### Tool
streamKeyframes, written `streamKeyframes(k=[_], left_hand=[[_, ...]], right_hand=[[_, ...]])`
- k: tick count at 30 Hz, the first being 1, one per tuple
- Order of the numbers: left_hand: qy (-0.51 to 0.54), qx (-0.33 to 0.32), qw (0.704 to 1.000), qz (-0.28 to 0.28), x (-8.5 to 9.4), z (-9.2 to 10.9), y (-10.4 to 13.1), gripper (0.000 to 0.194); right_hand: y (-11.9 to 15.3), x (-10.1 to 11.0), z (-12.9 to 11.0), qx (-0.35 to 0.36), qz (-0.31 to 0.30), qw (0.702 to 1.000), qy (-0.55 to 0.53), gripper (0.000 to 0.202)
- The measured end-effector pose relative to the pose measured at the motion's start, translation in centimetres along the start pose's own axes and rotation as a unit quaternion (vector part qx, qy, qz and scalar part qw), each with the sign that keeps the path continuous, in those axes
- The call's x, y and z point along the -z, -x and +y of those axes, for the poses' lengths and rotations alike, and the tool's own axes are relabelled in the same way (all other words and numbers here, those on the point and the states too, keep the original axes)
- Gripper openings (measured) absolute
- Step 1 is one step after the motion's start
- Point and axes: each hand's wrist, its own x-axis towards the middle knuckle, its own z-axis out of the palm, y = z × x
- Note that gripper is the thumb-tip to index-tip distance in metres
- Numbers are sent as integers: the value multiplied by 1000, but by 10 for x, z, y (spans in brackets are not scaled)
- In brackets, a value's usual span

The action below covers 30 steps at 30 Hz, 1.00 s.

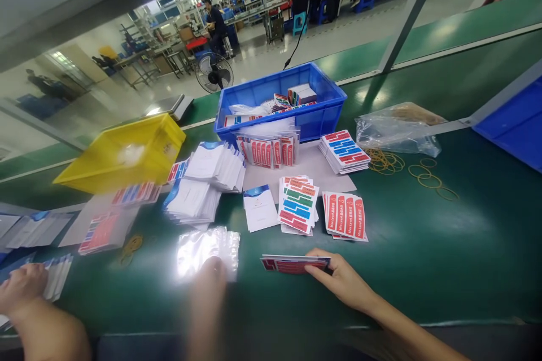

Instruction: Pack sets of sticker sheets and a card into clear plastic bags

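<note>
My right hand [339,279] grips a thin stack of label sheets [279,264] edge-on, thumb in front, held a little above the green table. My left hand [214,279], smeared by motion, is over a pile of clear plastic bags [197,248]; its fingers cannot be made out. Behind the hands lie a white booklet with a blue edge [260,211], a fanned pile of multicoloured label sheets [298,206] and a pile of red level-label sheets [346,214]. Stacks of white booklets [195,200] stand behind the bags.
A blue bin [326,110] and a yellow bin [97,152] stand at the back. Rubber bands [385,162] and a clear bag [398,130] lie right of a label stack [345,149]. At left, a co-worker's hand [25,287] rests by more booklets.
</note>
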Motion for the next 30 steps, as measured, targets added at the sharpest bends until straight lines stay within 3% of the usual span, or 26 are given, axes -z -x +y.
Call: streamKeyframes(k=[5, 9, 13, 16, 20, 24, 27, 30], left_hand=[[80, 29, 996, 21, 7, -7, 0, 18], [135, 61, 986, 71, 11, -15, 3, 18], [238, 65, 966, 74, 14, -19, 8, 31], [315, 58, 946, 56, 11, -15, 14, 45], [333, 43, 942, 19, -5, 0, 23, 42], [298, 16, 952, -64, -28, 25, 33, 35], [212, -53, 969, -120, -45, 45, 41, 29], [121, -154, 972, -127, -63, 61, 49, 20]], right_hand=[[3, -4, -1, -14, 13, 998, -58, 33], [1, -7, 4, -32, 11, 995, -97, 59], [-3, -9, 15, -48, 8, 997, -68, 85], [-4, -12, 20, -38, 17, 999, -26, 85], [-5, -19, 20, -45, -42, 998, 30, 60], [-7, -25, 12, -28, -45, 997, 65, 47], [-6, -26, 1, -12, -63, 996, 64, 47], [-2, -27, -8, 1, -55, 997, 62, 47]])
